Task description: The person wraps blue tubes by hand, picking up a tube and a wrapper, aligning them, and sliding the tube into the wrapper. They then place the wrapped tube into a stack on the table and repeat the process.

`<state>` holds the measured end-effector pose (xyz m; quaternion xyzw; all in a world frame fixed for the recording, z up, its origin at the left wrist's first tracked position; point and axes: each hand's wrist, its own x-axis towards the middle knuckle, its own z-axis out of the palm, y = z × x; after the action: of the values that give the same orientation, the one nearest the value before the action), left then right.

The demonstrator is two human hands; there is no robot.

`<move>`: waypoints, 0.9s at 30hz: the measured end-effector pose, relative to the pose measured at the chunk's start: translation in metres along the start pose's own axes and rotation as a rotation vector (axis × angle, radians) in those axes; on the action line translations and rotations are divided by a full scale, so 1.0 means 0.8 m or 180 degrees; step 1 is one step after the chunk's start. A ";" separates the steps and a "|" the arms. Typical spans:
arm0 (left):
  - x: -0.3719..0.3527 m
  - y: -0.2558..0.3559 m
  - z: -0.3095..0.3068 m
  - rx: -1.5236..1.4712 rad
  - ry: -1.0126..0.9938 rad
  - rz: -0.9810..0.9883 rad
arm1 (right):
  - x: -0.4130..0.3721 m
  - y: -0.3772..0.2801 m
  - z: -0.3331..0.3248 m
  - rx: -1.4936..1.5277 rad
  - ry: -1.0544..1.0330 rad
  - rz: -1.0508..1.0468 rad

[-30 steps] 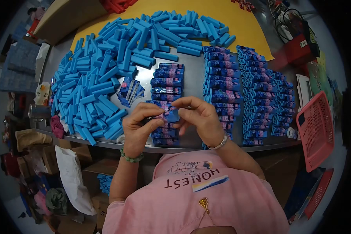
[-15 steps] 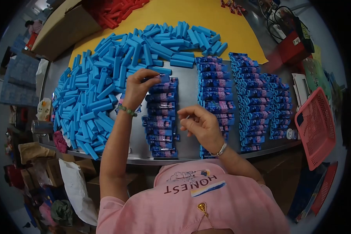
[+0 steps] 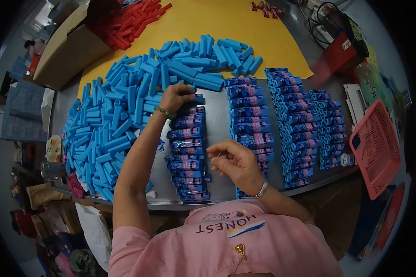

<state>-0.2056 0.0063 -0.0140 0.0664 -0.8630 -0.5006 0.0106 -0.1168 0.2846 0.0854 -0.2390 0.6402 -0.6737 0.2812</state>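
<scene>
My left hand (image 3: 178, 99) pinches a small blue wrapped piece (image 3: 198, 99) at the far end of the nearest column of glossy blue-and-pink wrapped pieces (image 3: 186, 144). Left of that hand lies a large heap of plain blue sticks (image 3: 125, 99). Just right of the same column, my right hand (image 3: 235, 166) hovers with its fingers curled and thumb drawn in; a tiny thin thing seems to show between them, too small to name. A second wrapped column (image 3: 248, 113) stands beyond it, partly covered by this hand.
Further right are more wrapped columns (image 3: 302, 127) and a pink basket (image 3: 376, 147). A cardboard box (image 3: 71, 53) with red sticks (image 3: 129, 23) sits at the back left, beside a yellow sheet (image 3: 208, 18). A red box (image 3: 342, 53) is at the back right.
The view has shifted slightly. My left hand has lowered its piece to the far end of the column, and its fingers now point more to the right. My right hand stays beside the column.
</scene>
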 end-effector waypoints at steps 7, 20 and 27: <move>-0.018 0.008 0.001 0.0813 0.0013 0.0425 | -0.001 0.000 -0.001 0.0006 -0.0023 -0.0018; 0.039 0.066 0.029 0.2854 0.0372 0.1884 | -0.001 -0.004 -0.003 0.0130 0.0096 0.0121; 0.083 0.067 0.061 0.4049 -0.0490 0.1708 | -0.004 -0.006 -0.013 0.0001 0.0073 0.0069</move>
<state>-0.2814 0.0664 0.0048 -0.1917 -0.9737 0.1190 0.0317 -0.1220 0.2945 0.0895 -0.2242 0.6459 -0.6734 0.2812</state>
